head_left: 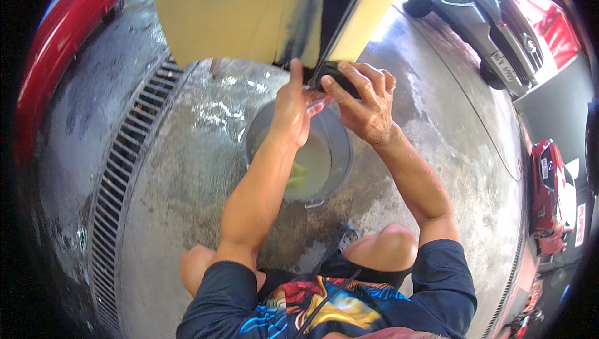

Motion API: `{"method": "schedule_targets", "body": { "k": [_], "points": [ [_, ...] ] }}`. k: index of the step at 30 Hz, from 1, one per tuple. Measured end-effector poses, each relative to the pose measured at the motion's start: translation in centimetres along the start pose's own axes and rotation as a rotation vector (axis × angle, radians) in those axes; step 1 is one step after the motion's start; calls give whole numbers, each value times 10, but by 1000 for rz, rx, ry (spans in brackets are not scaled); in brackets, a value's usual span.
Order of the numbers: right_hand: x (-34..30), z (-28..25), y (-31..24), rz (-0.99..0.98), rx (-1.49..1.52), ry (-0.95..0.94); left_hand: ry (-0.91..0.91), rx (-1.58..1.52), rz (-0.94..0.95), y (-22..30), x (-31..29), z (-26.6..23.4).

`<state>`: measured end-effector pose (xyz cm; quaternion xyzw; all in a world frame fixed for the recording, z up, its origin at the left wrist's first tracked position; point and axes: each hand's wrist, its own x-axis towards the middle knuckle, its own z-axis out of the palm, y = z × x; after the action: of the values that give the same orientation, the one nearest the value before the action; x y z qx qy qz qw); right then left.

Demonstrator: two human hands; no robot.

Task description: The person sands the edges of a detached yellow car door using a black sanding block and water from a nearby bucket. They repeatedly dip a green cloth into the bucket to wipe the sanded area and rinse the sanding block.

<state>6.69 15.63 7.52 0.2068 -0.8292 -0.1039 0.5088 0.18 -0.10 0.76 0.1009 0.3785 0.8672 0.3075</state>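
A yellow car body panel (224, 14) with a smeared grey patch and a dark gap hangs over the floor at the top middle. My right hand (368, 102) is curled round a black block (340, 80), like a sanding block, at the panel's lower edge beside the gap. My left hand (292, 111) is open beside it, thumb up by the panel's lower edge and fingers stretched toward the block. Under both hands stands a grey bucket (342, 164) of cloudy water. Something yellowish (298, 175) shows in the water, partly behind my left forearm.
The concrete floor (187, 214) is wet in places, with a drain grate (118, 176) along the left. A red car (68, 39) stands at the far left, a dark grey vehicle (474, 8) at the upper right. Another red car (549, 195) is at the right.
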Motion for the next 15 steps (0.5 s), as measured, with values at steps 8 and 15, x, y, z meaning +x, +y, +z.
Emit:
{"method": "schedule_targets", "body": {
  "k": [8, 15],
  "points": [
    [16, 5, 31, 24, -36, 170, 20, 7, -16, 2, -5, 3],
    [44, -20, 34, 13, 4, 121, 23, 12, -19, -1, -5, 1]
  ]
}}
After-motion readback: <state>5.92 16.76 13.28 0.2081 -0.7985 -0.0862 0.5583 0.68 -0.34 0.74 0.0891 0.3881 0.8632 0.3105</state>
